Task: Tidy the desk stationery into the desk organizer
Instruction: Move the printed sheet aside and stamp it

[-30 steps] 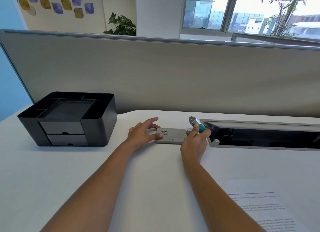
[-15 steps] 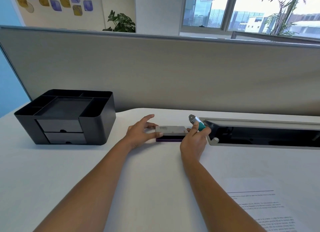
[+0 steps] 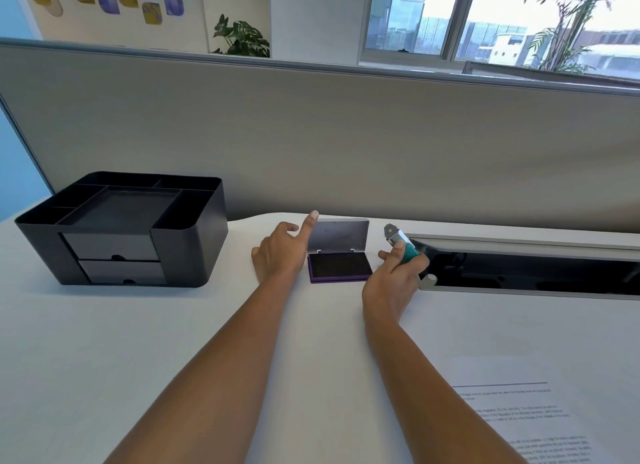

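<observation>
Purple ink pad open, lid upright, black organizer left

An office: partition behind a white desk.

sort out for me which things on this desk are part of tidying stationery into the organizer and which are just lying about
Part of the job:
- desk organizer, its compartments bare
- ink pad, lid up
- teal-handled stamp, held in the right hand
- left hand, a finger at the lid's edge

Just lying about:
- printed sheet
- cable tray
- partition
</observation>
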The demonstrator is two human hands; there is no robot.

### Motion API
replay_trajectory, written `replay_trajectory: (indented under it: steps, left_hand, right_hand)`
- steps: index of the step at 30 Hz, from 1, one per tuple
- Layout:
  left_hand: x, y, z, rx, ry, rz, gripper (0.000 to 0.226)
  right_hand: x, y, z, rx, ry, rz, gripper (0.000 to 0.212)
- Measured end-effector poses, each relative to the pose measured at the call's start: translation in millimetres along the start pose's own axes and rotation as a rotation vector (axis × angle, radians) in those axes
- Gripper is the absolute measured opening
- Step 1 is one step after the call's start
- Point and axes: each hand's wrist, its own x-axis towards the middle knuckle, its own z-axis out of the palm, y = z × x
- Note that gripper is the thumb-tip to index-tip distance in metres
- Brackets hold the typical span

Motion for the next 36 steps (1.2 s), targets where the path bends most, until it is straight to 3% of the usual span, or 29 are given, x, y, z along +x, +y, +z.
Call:
replay_trajectory:
  steps: [6,9,13,19,26,31,36]
  left_hand:
    - [-6,0,-5,-0.02,-0.029,0.049,0.061]
    - [-15,-4,-13,-0.151,-0.145,0.093,0.058]
    - [-31,-15,-23,-0.19,-0.268,0.143,0.081]
    - [-36,-16,-25,-0.125,-0.272,0.169,0.098]
    - [-36,-17,-24,-0.141,-0.256,0.175,0.09]
    - [-34,-18,-21,-0.138,-0.244,0.17,0.091]
    - [-33,-19,-22,-0.142,-0.231,0.182,0.091]
  right_hand:
    - [1,5,2,-0.068,-0.004,-0.032,0.039]
    - [1,4,0,-0.113,-0.02,-0.035,0.04]
    - [0,3,1,-0.141,-0.041,-0.03,0.039]
    - [-1,2,0,-0.144,-0.041,-0.052,0.039]
    - [-5,2,2,-0.11,-0.033,-0.29,0.036]
    - [-10,-5,10,-0.288,-0.034,-0.542,0.048]
    - [-5,-7,25,-0.431,-0.052,-0.621,0.038]
